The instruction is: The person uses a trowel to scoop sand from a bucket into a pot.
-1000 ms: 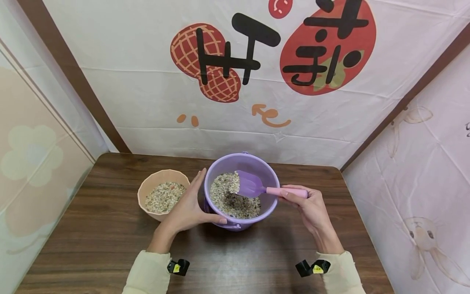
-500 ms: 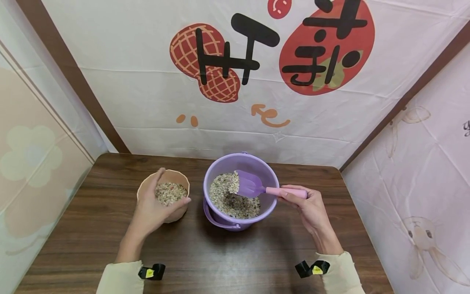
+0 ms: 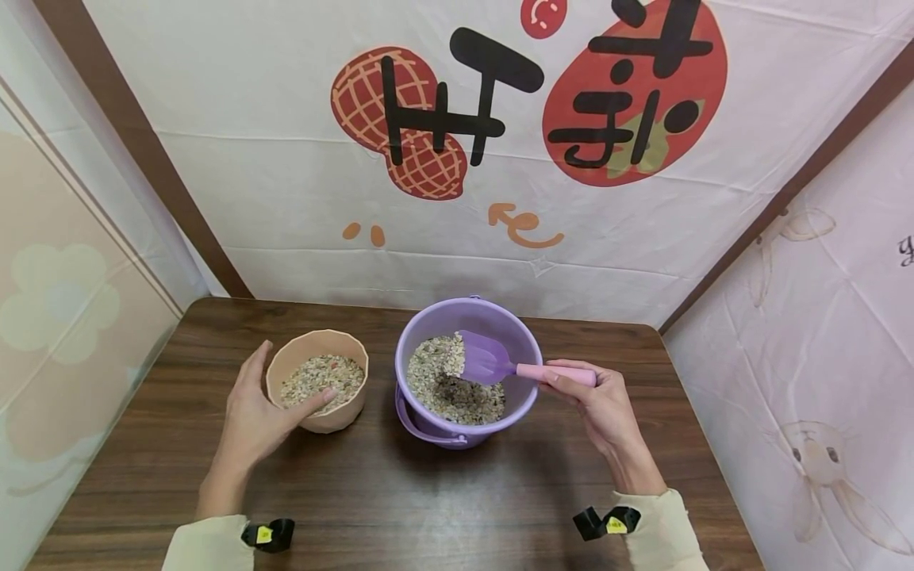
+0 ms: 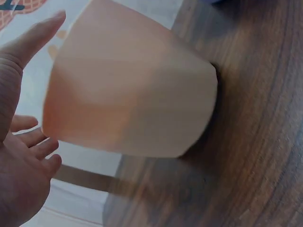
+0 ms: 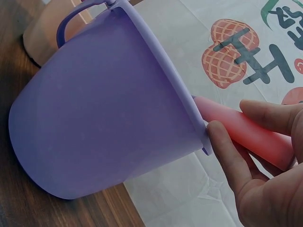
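A peach-coloured faceted pot (image 3: pixel 324 419) stands on the table, partly filled with small pale grains (image 3: pixel 321 381). My left hand (image 3: pixel 253 416) spreads around its left side, thumb over the near rim in the head view. In the left wrist view the fingers (image 4: pixel 35 142) lie near the rim; whether they touch it I cannot tell. To the right stands a purple bucket (image 5: pixel 109 104) with more grains (image 3: pixel 457 392) inside. My right hand (image 3: pixel 603 404) pinches the pink handle (image 3: pixel 560 373) of a toy shovel, whose purple blade (image 3: pixel 485 361) carries grains at its tip above the bucket's contents.
The bucket's handle (image 3: pixel 421 432) hangs down at its front left. Under everything is a dark wooden table (image 3: pixel 457 507). A white printed cloth (image 3: pixel 286 190) rises behind its back edge, and more printed cloth (image 3: pixel 807 381) hangs on the right.
My left hand has left the bucket's rim, passed over the pot and come to its left side. The right hand, shovel and bucket stay put.
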### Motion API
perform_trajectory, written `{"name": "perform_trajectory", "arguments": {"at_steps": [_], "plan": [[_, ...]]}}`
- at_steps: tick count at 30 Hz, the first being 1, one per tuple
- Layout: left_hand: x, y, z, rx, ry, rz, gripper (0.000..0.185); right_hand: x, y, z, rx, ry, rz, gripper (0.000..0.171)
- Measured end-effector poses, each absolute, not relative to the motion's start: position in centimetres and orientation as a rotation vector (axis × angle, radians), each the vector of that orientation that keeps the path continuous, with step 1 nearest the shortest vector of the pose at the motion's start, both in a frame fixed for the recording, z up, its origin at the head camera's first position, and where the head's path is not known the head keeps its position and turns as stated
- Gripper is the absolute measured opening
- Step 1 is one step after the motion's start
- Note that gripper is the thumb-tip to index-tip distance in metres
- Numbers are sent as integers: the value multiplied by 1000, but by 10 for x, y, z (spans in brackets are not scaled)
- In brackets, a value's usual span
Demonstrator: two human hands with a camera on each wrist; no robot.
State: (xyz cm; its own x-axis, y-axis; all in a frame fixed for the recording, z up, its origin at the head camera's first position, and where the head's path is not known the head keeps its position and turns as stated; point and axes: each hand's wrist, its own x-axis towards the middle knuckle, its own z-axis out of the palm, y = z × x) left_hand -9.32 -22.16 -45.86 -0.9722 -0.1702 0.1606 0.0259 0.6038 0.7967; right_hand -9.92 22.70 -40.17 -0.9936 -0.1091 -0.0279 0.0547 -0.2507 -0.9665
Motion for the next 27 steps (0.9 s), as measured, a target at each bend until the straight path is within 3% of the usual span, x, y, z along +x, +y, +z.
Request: {"name": "perform_trajectory", "arguments": {"at_steps": [14,21,27], "plan": [[-92,-225,-474,68,-2727,-1347,139,-98,227,-402,-75,1845,-2424,44],[-91,-226,-476,69,-2729,-1369,140,-98,223,-395,-19,1836,-2459,27],[-92,-227,-475,87,-2737,-1380,141,-99,209,-381,-32,1811,-2487,37]]}}
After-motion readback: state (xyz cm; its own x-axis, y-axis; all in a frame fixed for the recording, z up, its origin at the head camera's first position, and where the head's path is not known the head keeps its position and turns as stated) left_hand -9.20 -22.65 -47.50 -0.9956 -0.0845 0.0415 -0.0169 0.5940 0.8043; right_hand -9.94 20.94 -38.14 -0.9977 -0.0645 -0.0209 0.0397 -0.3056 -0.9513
